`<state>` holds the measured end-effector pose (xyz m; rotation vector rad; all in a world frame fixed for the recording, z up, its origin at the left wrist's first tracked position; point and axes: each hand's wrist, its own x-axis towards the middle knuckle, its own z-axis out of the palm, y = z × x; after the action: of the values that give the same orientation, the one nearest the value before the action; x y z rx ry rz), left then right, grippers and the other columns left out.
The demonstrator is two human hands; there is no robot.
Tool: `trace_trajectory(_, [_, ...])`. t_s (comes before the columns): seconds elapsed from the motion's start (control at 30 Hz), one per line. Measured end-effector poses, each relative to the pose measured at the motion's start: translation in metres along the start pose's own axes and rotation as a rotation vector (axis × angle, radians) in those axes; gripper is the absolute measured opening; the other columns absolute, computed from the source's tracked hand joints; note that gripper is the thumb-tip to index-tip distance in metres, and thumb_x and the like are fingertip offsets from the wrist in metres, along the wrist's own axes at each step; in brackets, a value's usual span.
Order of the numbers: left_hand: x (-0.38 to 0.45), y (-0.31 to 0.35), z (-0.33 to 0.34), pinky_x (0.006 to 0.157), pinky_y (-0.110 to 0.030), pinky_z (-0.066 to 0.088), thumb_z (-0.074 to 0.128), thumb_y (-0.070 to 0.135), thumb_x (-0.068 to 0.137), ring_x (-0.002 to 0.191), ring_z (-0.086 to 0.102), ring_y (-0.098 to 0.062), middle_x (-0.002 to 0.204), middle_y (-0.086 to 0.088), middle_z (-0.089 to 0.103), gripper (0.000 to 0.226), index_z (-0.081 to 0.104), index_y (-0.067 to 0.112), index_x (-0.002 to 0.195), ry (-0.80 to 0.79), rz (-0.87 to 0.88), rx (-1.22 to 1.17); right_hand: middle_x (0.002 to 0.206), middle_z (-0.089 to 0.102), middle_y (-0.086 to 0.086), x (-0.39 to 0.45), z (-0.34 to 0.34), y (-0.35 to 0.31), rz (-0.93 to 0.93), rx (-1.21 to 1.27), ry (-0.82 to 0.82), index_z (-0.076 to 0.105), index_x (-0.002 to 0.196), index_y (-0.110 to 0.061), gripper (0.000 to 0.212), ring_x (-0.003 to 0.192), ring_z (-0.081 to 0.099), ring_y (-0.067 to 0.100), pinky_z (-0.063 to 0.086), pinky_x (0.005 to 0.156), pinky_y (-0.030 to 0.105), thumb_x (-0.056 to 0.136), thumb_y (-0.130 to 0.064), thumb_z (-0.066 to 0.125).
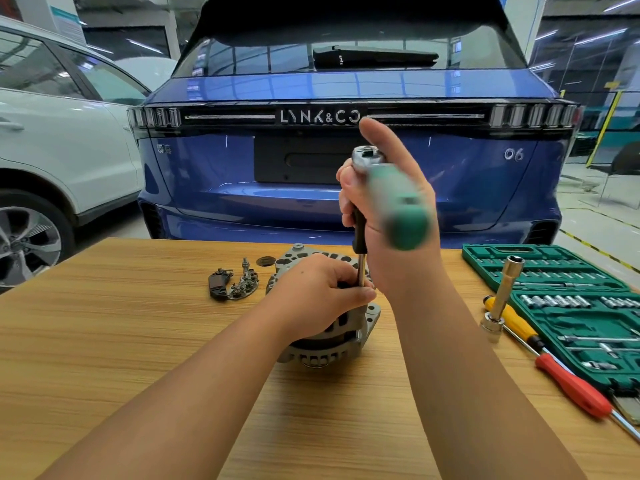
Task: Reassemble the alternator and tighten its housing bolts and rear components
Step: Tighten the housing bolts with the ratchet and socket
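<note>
The right hand (388, 209) gripped the ratchet (394, 199); the left hand (322, 292) pinched its extension (361, 271) over the alternator (332, 327). Keeping the shaft vertical would likely seat the housing bolt squarely.

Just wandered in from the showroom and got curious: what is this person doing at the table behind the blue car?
A person is bolting an alternator back together on a wooden table. The right hand grips a green-handled ratchet on a long extension reaching down to the housing, while the left hand holds the shaft low down. Loose rear parts lie beside it; an open socket set sits to the right.
</note>
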<state>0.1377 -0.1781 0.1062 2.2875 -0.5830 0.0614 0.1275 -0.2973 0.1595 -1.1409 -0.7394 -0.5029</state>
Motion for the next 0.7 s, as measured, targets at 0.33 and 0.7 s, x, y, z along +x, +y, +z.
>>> trace_trajectory(0.33, [-0.001,-0.002,0.000,0.057,-0.022,0.052,0.067,0.043,0.092,0.073,0.064,-0.013,0.084,0.013,0.070,0.024,0.067,0.055,0.071,0.021,-0.003,-0.014,0.078,0.064,0.009,0.012,0.001,-0.013,0.316,0.243,-0.049,0.059,0.118,-0.026,0.032,0.061,0.050,0.024,0.045,0.053,0.024,0.104,-0.019,0.031])
trace_trajectory(0.7, [0.002,-0.001,0.001,0.074,-0.040,0.061,0.062,0.048,0.095,0.080,0.068,-0.012,0.089,0.011,0.073,0.020,0.075,0.038,0.107,-0.025,0.004,0.057,0.062,0.045,-0.002,0.007,-0.004,-0.003,0.105,-0.113,0.311,0.059,0.094,0.001,0.030,0.054,0.038,0.014,0.036,0.049,0.026,0.094,-0.027,0.070])
